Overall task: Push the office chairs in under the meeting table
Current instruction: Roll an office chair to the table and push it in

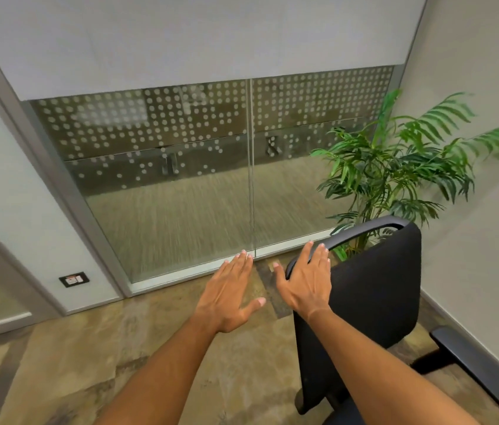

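1. Chair (374, 289) sits bottom right, near the corner wall (472, 210), w/ a potted plant (395, 167) just behind it. No meeting table in view.
2. Right hand (306, 280): fingers straight and spread over the top left edge of the backrest; can't tell if it's touching. Left hand (233, 289): flat, fingers straight, holding nothing, over the floor (89, 363).
3. Risks: a one-sided push at that corner would prob swivel or roll the chair toward the wall or plant; armrest (469, 363) is near the wall and could scrape.
4. Backrest stands upright, long axis roughly vertical, rear face toward camera; seat prob faces plant/glass (165, 179).
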Motion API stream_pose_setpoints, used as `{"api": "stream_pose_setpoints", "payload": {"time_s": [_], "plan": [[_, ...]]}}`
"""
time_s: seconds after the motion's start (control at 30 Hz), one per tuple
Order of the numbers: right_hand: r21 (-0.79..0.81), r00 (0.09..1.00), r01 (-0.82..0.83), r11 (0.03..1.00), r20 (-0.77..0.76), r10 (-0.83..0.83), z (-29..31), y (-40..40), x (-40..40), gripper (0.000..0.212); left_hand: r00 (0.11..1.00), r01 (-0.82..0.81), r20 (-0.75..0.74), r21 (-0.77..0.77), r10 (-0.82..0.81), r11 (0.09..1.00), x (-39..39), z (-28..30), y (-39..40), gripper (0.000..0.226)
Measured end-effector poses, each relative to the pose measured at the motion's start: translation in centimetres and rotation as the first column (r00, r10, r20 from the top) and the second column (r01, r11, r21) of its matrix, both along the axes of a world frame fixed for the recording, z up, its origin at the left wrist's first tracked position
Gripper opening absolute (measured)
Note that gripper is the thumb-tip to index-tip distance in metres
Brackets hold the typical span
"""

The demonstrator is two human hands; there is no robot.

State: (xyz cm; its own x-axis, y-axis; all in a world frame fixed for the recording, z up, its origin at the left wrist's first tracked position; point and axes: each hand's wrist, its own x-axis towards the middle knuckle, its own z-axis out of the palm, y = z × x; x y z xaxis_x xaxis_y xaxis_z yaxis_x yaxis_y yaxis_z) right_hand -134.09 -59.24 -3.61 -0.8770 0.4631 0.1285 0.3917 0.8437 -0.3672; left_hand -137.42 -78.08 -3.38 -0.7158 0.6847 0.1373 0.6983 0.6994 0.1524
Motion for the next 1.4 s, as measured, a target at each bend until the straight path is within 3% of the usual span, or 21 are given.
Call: {"api": "stream_pose_setpoints", "payload": {"time_s": [0.23,0.47,0.83,1.1,1.4], "plan": [[-0.019,0.991,0.137,0.990,0.007,-0.136,-0.2,1.8,-2.5,0.096,0.997,0.076,0.004,-0.004,-0.076,0.997,-4.3,-0.3,1.7,0.090],[-0.167,0.962,0.272,0.948,0.030,-0.271,-1.2,3.1,-6.2,0.096,0.981,0.186,0.046,0.050,-0.188,0.981,-11.7,-0.4,6.9,0.086],[-0.232,0.921,0.385,0.893,0.041,-0.387,-1.0,3.3,-7.3,0.098,0.861,0.505,0.035,0.045,-0.507,0.862,-18.9,0.4,18.2,0.088],[-0.153,0.902,0.428,0.891,0.137,-0.410,-1.3,-0.4,-5.6,0.107,0.641,0.764,0.062,0.041,-0.765,0.643,-18.7,-0.3,24.3,0.089],[-0.115,0.752,0.629,0.769,0.343,-0.563,-0.6,-5.4,-3.4,0.105,0.303,0.953,0.030,-0.034,-0.952,0.302,-17.4,-0.9,25.7,0.084]]}}
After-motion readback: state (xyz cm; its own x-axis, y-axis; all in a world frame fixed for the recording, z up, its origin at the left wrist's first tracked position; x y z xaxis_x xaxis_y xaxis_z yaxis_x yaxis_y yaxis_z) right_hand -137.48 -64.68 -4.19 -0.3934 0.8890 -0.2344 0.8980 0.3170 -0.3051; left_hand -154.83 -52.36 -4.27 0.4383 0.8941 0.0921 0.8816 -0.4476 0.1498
